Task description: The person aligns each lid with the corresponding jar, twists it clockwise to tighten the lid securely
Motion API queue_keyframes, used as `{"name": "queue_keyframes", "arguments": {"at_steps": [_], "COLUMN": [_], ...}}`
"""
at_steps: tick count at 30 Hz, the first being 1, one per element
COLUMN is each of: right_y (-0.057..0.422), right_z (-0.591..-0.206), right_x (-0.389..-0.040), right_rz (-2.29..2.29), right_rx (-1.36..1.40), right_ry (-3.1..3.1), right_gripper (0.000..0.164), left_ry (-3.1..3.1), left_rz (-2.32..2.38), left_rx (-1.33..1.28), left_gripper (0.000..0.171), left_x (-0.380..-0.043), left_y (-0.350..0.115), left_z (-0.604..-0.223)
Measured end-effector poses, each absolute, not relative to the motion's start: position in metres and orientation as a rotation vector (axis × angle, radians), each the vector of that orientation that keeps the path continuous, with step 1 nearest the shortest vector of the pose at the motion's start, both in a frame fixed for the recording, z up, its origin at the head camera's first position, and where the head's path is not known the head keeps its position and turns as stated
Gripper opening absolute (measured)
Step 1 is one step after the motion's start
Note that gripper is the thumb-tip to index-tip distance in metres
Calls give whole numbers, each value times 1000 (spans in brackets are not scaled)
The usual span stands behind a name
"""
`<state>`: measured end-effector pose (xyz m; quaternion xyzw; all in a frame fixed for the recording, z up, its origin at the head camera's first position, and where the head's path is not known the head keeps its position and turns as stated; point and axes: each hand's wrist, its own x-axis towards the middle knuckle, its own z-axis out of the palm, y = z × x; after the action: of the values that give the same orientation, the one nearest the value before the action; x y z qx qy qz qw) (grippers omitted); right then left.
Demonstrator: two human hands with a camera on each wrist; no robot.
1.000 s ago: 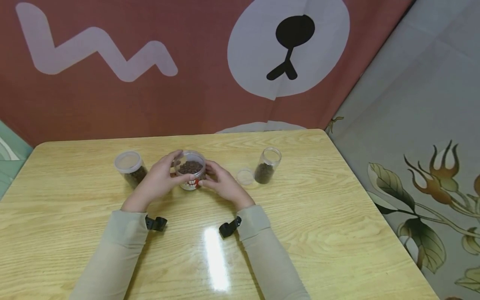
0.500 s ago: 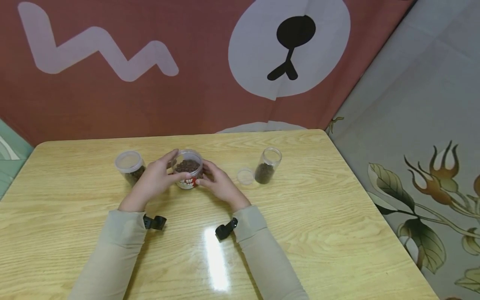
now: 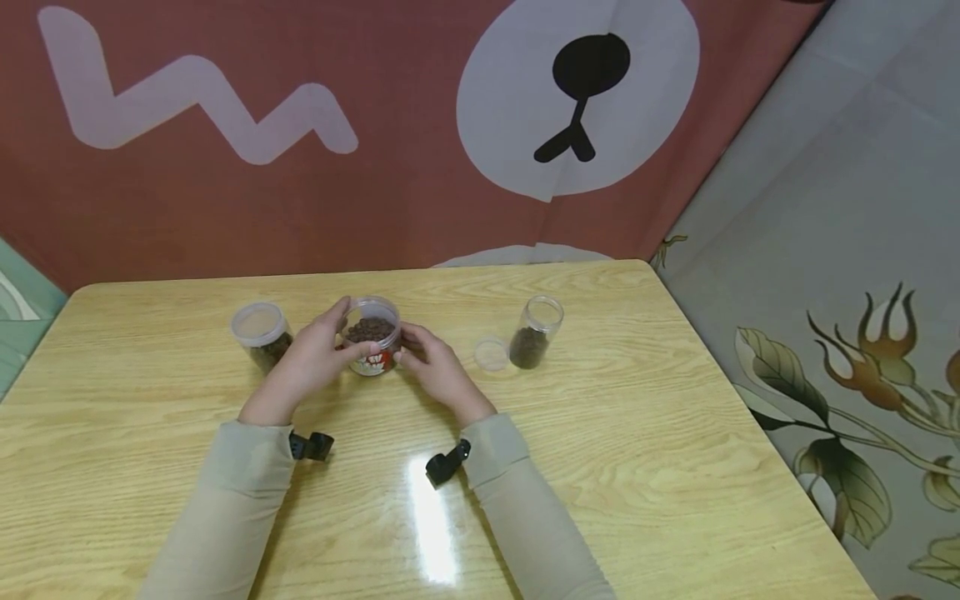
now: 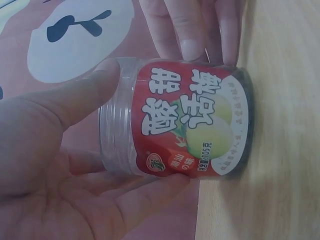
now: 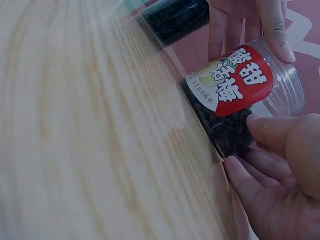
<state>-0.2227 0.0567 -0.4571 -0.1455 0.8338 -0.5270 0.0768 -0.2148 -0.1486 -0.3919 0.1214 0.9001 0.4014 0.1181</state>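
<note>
Between my hands a clear plastic jar (image 3: 376, 362) with a red label stands on the table, its mouth uncovered. Dark brown beans (image 5: 229, 131) fill part of it. My left hand (image 3: 317, 354) grips it near the top, thumb on the near side and fingers round the far side, as the left wrist view (image 4: 115, 120) shows the clear neck. Low on the opposite side, my right hand (image 3: 437, 364) holds the jar with thumb and fingers, fingertips right at its base in the right wrist view.
Left of my left hand stands a lidded jar (image 3: 258, 325) with dark contents. To the right, a taller uncovered jar (image 3: 529, 343) holds dark contents beside a clear round lid (image 3: 491, 353). A patterned cloth (image 3: 405, 200) hangs behind the wooden table (image 3: 637, 433).
The red-labelled jar has shifted a little to the left, with both hands staying on it. The other two jars and the loose lid have stayed in place.
</note>
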Motion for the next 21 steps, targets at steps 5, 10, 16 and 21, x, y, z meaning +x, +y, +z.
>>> {"name": "queue_keyframes", "arguments": {"at_steps": [5,10,16,21], "right_y": [55,54,54,56], "right_z": [-457,-457,-456,-453], "right_x": [-222,-222,-221,-219], "right_rz": [-1574,-1587,-1626,-1638], "right_rx": [-446,-453,-462,-482], "right_ry": [2500,2480,2411,2376], "right_gripper": [50,53,56,57], "left_ry": [2643,2651,2673,2733], "left_rz": [1179,1191,1229,1226], "left_rx": [362,366,421,479], "left_gripper": [96,97,88,82], "left_x": [-212,-210,-207,-206], "left_y": [-149,-150,-150,-149], "left_z": [-391,-393,-394,-393]}}
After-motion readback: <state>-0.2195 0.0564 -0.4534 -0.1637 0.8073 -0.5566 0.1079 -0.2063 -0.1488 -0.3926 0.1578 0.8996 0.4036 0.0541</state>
